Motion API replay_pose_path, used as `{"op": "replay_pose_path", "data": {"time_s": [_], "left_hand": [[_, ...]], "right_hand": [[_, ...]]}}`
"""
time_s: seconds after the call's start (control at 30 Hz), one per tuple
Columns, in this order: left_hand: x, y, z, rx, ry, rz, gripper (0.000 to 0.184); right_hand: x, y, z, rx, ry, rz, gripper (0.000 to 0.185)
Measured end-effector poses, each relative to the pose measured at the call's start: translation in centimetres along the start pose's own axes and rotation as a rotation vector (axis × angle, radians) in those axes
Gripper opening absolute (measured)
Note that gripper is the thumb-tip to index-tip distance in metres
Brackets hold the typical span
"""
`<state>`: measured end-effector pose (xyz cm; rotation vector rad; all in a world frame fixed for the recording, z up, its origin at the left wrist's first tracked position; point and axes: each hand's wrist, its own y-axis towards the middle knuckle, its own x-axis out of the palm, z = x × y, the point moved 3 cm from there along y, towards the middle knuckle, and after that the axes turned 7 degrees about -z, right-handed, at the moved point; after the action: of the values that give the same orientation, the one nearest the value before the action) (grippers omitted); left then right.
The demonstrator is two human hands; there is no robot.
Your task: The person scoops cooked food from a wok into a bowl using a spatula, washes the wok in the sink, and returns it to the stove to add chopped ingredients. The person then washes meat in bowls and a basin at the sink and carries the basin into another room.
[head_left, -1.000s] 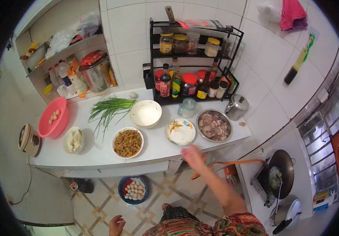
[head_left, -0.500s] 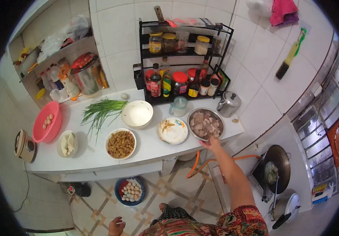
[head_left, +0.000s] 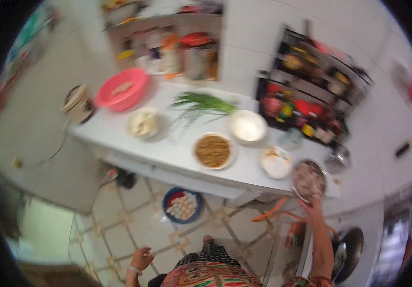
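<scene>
My right hand [head_left: 311, 206] grips the near rim of a steel bowl of raw meat [head_left: 308, 180] at the right end of the white counter [head_left: 167, 160]. Just left of that bowl lies a white plate [head_left: 275, 162] with brown residue. My left hand [head_left: 142, 259] hangs low over the floor, fingers loosely apart and nothing in them. Further left on the counter are a dish of brown chopped food [head_left: 213, 151], a white bowl [head_left: 248, 126] and green stalks [head_left: 201, 103]. The view is blurred by motion.
A pink basin [head_left: 123, 90] and a bowl of pale food [head_left: 143, 123] are on the counter's left. A black rack [head_left: 306, 88] holds jars at the back. Below sits a blue basin of eggs [head_left: 182, 205]. A dark wok [head_left: 349, 253] stands lower right.
My right hand has gone from near the plate to the meat bowl's rim and holds it. The view has swung left and tilted. My left hand still hangs low.
</scene>
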<state>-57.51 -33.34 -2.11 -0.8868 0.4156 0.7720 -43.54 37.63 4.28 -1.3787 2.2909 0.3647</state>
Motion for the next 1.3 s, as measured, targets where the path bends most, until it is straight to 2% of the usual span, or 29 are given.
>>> {"op": "replay_pose_path", "data": {"time_s": [0.07,0.1,0.13,0.17,0.2,0.27,0.3,0.37,0.6,0.67,0.73,0.77,0.8,0.9,1.0,1.03,1.13,1.2,1.27,1.3], "left_hand": [[0.0,-0.9,-0.1,0.002,-0.073,0.050,0.041],[-0.2,-1.6,0.3,0.000,-0.165,0.055,0.041],[-0.4,-2.3,0.6,0.008,-0.256,0.062,0.041],[-0.1,-2.7,0.1,-0.053,-0.272,0.057,0.042],[0.2,-3.1,-0.6,-0.108,-0.289,0.047,0.042],[0.7,-4.2,-2.2,-0.036,-0.197,0.100,0.042],[1.0,-5.0,-3.2,-0.070,-0.219,0.116,0.042],[1.3,-7.2,-4.6,-0.132,-0.261,0.145,0.041],[3.2,-17.9,-11.3,-0.247,-0.388,0.394,0.042],[3.6,-21.5,-13.1,-0.285,-0.462,0.481,0.042],[4.9,-25.1,-15.3,-0.372,-0.506,0.561,0.043],[6.0,-27.2,-16.2,-0.404,-0.534,0.607,0.043],[6.7,-28.9,-17.4,-0.441,-0.563,0.648,0.044],[10.0,-35.4,-20.4,-0.542,-0.614,0.841,0.039],[15.4,-41.9,-23.3,-0.615,-1.465,1.208,0.033],[17.1,-44.1,-24.7,-0.574,-1.684,1.404,0.024],[23.4,-51.3,-28.2,-0.644,-1.910,1.845,0.020],[27.9,-56.0,-30.4,-0.925,-1.669,2.115,0.016],[31.3,-60.3,-30.8,-1.000,-1.750,2.299,0.019],[33.3,-62.1,-30.7,-1.346,-1.543,2.329,0.021]], "right_hand": [[0.4,-1.2,-0.9,-0.068,0.077,0.049,0.040],[-1.3,-1.2,2.1,0.207,-0.413,-0.217,0.043],[-1.5,-1.5,3.5,0.384,0.366,-0.070,0.043],[-1.7,-1.8,4.8,0.468,1.127,0.257,0.044],[-1.6,-2.4,5.0,0.328,0.934,0.165,0.045],[-0.2,-2.7,-0.5,0.373,0.916,0.187,0.045],[1.2,-3.3,-4.0,0.583,1.063,0.307,0.044],[3.3,-4.3,-6.9,0.614,0.981,0.293,0.044],[18.3,-5.5,-15.0,0.541,0.636,-0.151,0.046],[23.5,-6.3,-16.8,0.527,0.602,-0.298,0.047],[29.1,-5.3,-15.7,0.575,0.661,-0.490,0.045],[32.4,-8.5,-22.0,0.530,0.648,-0.458,0.043],[34.9,-8.6,-22.9,0.518,0.610,-0.521,0.042],[44.2,-9.4,-24.9,0.470,0.508,-0.740,0.037],[51.7,-11.1,-27.8,0.467,0.393,-0.890,0.032],[54.3,-11.8,-28.7,0.464,0.348,-0.930,0.030],[60.0,-14.2,-30.8,0.450,0.321,-1.103,0.028],[62.9,-16.9,-34.0,0.425,0.296,-1.179,0.021],[65.9,-17.6,-35.3,0.394,0.260,-1.273,0.018],[67.3,-18.5,-36.4,0.401,0.258,-1.265,0.017]]}}
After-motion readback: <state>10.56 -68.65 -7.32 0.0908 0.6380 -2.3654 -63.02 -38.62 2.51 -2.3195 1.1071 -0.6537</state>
